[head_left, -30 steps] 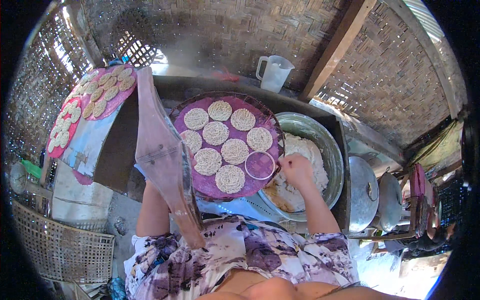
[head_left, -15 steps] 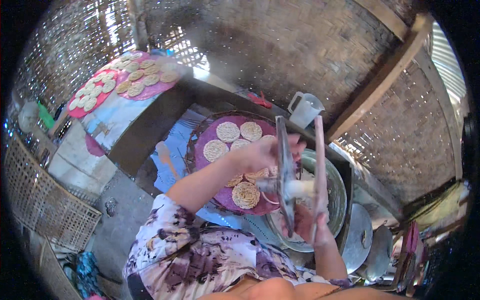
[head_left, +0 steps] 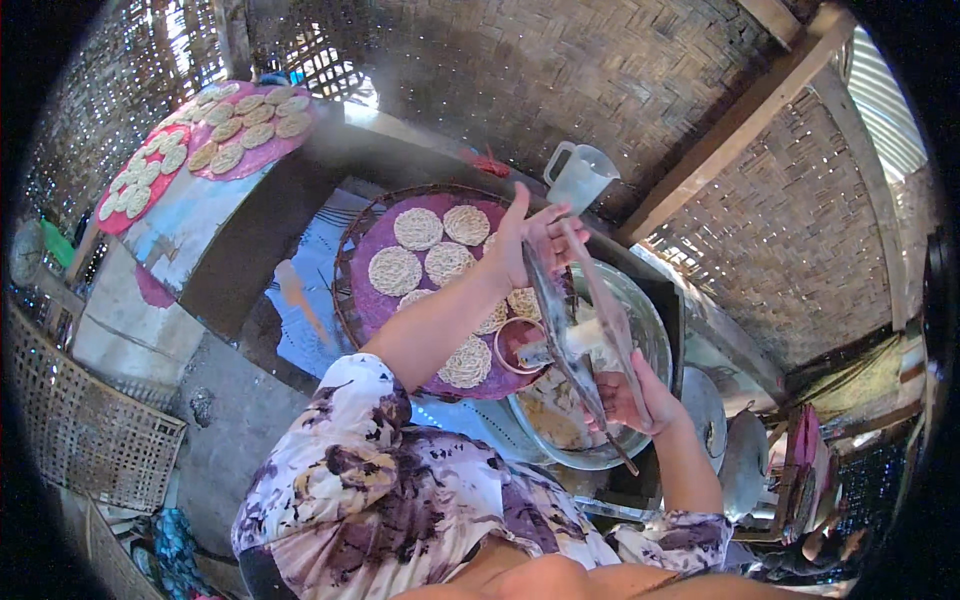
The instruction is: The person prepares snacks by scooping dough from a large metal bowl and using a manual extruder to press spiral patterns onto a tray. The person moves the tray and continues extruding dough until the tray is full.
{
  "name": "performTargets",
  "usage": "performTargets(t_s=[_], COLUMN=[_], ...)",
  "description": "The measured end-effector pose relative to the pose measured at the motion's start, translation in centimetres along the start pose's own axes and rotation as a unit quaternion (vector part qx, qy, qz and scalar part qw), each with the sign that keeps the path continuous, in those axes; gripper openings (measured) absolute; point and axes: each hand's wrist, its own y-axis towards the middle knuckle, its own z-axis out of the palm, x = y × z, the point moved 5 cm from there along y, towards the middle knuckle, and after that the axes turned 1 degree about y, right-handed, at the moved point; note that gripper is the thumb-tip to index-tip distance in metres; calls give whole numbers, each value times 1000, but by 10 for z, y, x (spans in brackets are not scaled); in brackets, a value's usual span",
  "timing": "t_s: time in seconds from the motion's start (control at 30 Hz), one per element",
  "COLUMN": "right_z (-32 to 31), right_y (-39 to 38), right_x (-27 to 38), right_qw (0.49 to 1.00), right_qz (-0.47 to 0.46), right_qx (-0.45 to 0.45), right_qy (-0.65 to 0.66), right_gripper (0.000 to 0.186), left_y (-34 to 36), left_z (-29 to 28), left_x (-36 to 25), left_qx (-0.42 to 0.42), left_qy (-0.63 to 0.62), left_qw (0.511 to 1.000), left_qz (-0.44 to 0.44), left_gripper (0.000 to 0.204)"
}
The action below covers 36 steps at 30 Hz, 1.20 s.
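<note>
My left hand [head_left: 528,240] grips the upper ends of a long two-armed press [head_left: 580,320], which is tilted over the metal bowl [head_left: 655,335]. My right hand [head_left: 630,398] holds the lower part of the press, with pale dough showing between its arms. Just left of the bowl lies a round woven tray [head_left: 350,300] lined with purple cloth, carrying several round noodle nests [head_left: 395,270]. A small metal ring [head_left: 513,345] lies on the cloth near the bowl. My left forearm crosses over the tray.
A clear measuring jug [head_left: 580,175] stands behind the tray against the woven wall. More purple and red mats with noodle nests [head_left: 240,130] lie on a raised surface at upper left. A wicker basket [head_left: 80,440] stands lower left, and metal pot lids [head_left: 745,460] are to the right.
The press has moved from the tray's left side to above the bowl. My right hand left the dough and took hold of the press, and the view swung toward the bowl.
</note>
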Motion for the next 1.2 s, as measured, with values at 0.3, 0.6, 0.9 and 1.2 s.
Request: performTargets(t_s=[0.3, 0.6, 0.9, 1.2], right_z=[0, 17, 17, 5], right_y=[8, 37, 20, 4], right_x=[4, 18, 42, 18], right_qw=[995, 988, 962, 956], right_qz=[26, -33, -71, -34], right_qx=[-32, -60, -137, -158], right_qy=[-90, -136, -225, -246], right_gripper=[69, 62, 58, 51], left_y=[-14, -11, 11, -2], left_z=[-35, -27, -23, -39], left_x=[-5, -43, -33, -3], left_qx=[7, 5, 24, -98], left_qy=[-6, 24, 10, -9], left_qw=[998, 996, 997, 994], left_qz=[57, 82, 77, 56], left_gripper=[57, 53, 49, 49])
